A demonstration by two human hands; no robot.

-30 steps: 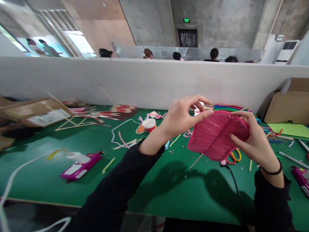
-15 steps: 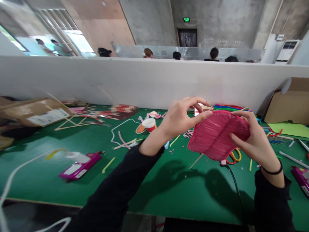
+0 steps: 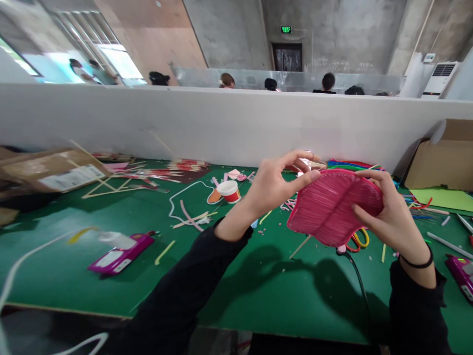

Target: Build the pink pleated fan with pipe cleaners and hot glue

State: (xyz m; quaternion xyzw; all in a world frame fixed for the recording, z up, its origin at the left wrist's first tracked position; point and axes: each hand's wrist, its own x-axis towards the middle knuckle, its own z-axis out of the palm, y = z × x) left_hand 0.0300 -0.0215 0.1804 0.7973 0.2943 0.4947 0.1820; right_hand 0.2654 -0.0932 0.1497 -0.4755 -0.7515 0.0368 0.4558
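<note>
My right hand (image 3: 391, 212) grips a pink petal-shaped piece (image 3: 332, 207) by its right side, thumb on the near face and fingers over the top edge. The piece has fine streaks, a darker crease across it and a raised rim; it is held tilted above the table. My left hand (image 3: 277, 180) is at its upper left edge, the thumb touching the rim and the other fingers raised apart from it. A thin wooden stick (image 3: 300, 246) shows below the piece; whether it is attached I cannot tell. Scissors (image 3: 364, 237) with red and yellow handles are partly hidden behind it.
On the green table (image 3: 258, 296) lie a purple device (image 3: 121, 256) with a white cable, a paper cup (image 3: 229, 191), wooden sticks (image 3: 114, 185) and coloured strips. A second purple device (image 3: 460, 276) is at right. Cardboard boxes (image 3: 55, 170) and a white partition (image 3: 221, 123) stand behind.
My left thumb has slid slightly left along the rim, and the left hand has drawn back a little. My right hand and the pink piece have hardly moved.
</note>
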